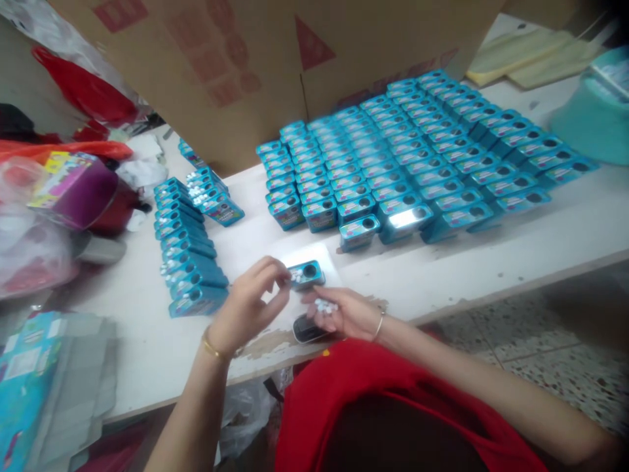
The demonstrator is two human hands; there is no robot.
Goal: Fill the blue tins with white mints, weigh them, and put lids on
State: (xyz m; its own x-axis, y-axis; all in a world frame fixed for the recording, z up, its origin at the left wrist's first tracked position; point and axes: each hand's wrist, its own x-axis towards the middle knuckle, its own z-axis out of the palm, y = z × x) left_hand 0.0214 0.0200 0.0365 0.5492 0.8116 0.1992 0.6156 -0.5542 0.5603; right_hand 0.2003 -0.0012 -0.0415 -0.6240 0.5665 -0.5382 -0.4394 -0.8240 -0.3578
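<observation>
Firstly, through the head camera I see a white tabletop (417, 282), which stretches across most of my view. Along its far side stands a large cardboard box (275, 65) with red printing. Before this box, to the right, many blue containers (366, 174) are standing in close rows, and on most of their tops I can see a round dark spot. The person wears a red garment (307, 406), visible at the bottom. At the left, a shorter column of blue containers (184, 255) runs away from me; on some of their tops lie white pieces. At the lower left there are grey-and-blue flat packages (54, 373).

Both hands are near the front edge. The left hand (250, 298) has its fingers bent, with the fingertips at the left end of one single container (314, 272); I cannot tell if they pinch something. The right hand (344, 311) is turned palm up just beside this container, its fingers curled like a cup around small white pieces (325, 305).

The single container is between the two groups, on a white pad (327, 255). A dark object (307, 329) is partly hidden by the right hand. More pieces lie on the container's top, by the left fingertips.
</observation>
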